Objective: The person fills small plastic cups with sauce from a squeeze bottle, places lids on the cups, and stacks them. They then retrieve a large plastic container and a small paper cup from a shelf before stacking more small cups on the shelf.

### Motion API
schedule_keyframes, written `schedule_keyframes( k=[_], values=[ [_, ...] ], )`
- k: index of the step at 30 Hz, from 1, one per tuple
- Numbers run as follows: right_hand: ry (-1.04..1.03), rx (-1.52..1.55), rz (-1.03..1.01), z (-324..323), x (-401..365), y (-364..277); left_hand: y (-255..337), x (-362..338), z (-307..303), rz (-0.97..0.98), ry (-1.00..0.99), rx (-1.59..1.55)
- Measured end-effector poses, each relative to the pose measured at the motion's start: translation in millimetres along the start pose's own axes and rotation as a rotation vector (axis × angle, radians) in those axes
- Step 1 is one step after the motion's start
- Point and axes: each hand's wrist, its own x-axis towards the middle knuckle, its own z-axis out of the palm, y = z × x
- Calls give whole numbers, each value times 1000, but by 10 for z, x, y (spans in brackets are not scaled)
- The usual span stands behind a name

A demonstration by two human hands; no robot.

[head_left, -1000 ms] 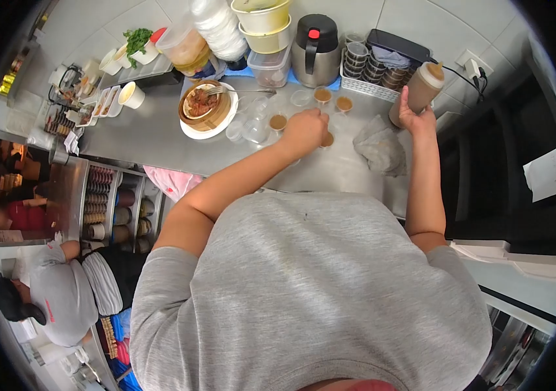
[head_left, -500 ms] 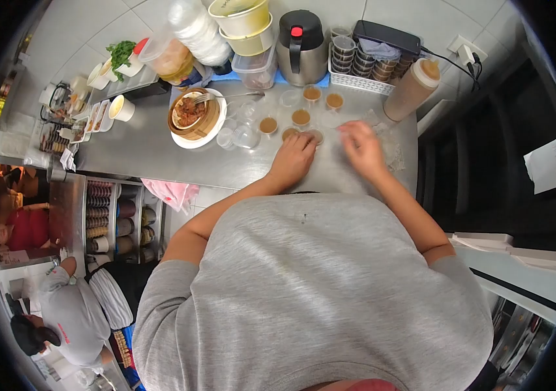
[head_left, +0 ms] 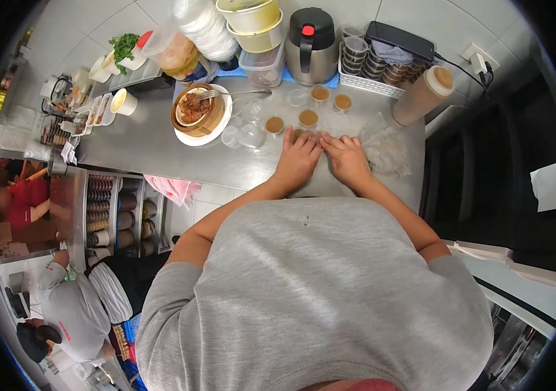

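My left hand rests at the near edge of a group of small clear sauce cups, fingers curled down onto a sauce cup mostly covered by my fingertips. From the other side, my right hand presses its closed fingers against the same cup. Another brown-filled cup peeks out beyond my left fingers. Farther back stand more filled cups, several in all. Clear empty cups and lids lie to the left. Whether a lid sits on the gripped cup is hidden.
A bamboo steamer with food and a fork sits on a white plate. Behind are a thermal jug, a basket of stacked cups and a sauce bottle. A crumpled cloth lies right. A co-worker stands left.
My right hand has come down and left, from above the counter to the cup beside my left hand. The view has shifted slightly, and the crumpled cloth shows more fully.
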Motion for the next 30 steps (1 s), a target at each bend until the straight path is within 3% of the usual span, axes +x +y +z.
schedule_keyframes(
  k=[4, 7, 10, 13, 16, 17, 20, 21, 23, 26, 29, 30],
  values=[
    [-13, 38, 59, 62, 65, 14, 0, 51, -20, 9, -88, -7],
    [145, 56, 29, 107, 13, -29, 35, 88, -72, 13, -84, 31],
    [171, 18, 19, 85, -105, 22, 110, -122, -192, 61, -104, -94],
    [67, 53, 56, -121, -12, 26, 122, -352, -397, -166, 44, -155],
    [3, 34, 8, -331, 340, -221, 123, -425, -486, -880, 158, -478],
    [-25, 4, -25, -296, 420, -237, 110, -451, -453, -989, 175, -576],
    [-121, -63, -105, -170, 649, -202, 39, -447, -437, -1361, -17, -908],
    [-161, -77, -117, -120, 712, -180, 6, -440, -439, -1387, -39, -1005],
    [-239, -97, -112, -47, 761, -159, -55, -427, -440, -1430, -82, -1203],
    [-306, -97, -81, -50, 789, -176, -97, -396, -534, -1377, 70, -1474],
    [-308, -50, -66, -75, 727, -221, -12, -399, -543, -1001, 32, -1182],
    [-327, -34, -43, -65, 706, -236, -5, -407, -557, -753, 50, -855]
  ],
)
